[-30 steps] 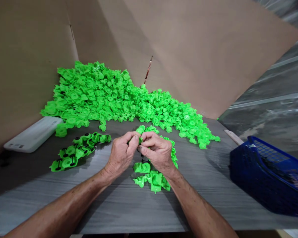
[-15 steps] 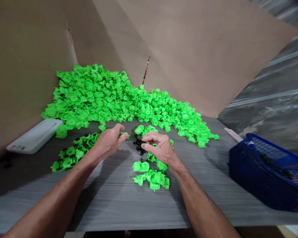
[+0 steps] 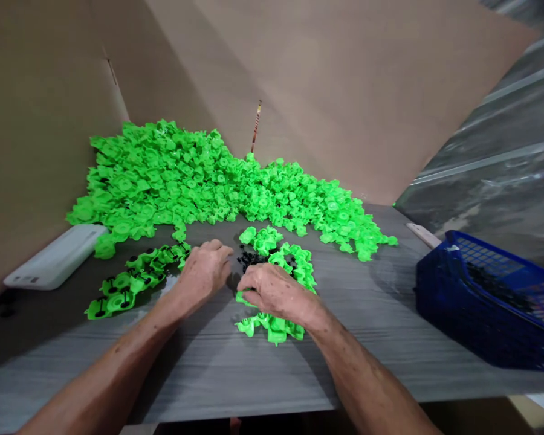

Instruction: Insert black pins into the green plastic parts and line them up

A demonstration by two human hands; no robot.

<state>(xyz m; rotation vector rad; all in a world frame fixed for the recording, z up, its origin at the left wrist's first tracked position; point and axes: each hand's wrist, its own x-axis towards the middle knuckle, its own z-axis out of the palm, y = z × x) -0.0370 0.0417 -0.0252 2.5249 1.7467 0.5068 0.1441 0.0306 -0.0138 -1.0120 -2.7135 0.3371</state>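
A grey wood-grain desk (image 3: 236,374) runs under everything. Well beyond the hands, a large heap of bright green plastic parts (image 3: 185,175) spreads across the back. Just past them lie a small pile of black pieces (image 3: 251,260) and a loose cluster of green parts (image 3: 276,251). Beside the left hand (image 3: 204,275) sits a row of green parts with black pins (image 3: 122,290), with a white plastic case (image 3: 57,257) farther left. More green parts (image 3: 272,329) lie just below the right hand (image 3: 276,293). Well right of the hands stands a blue mesh basket (image 3: 471,302), a pale wooden strip (image 3: 421,234) touching its far corner.
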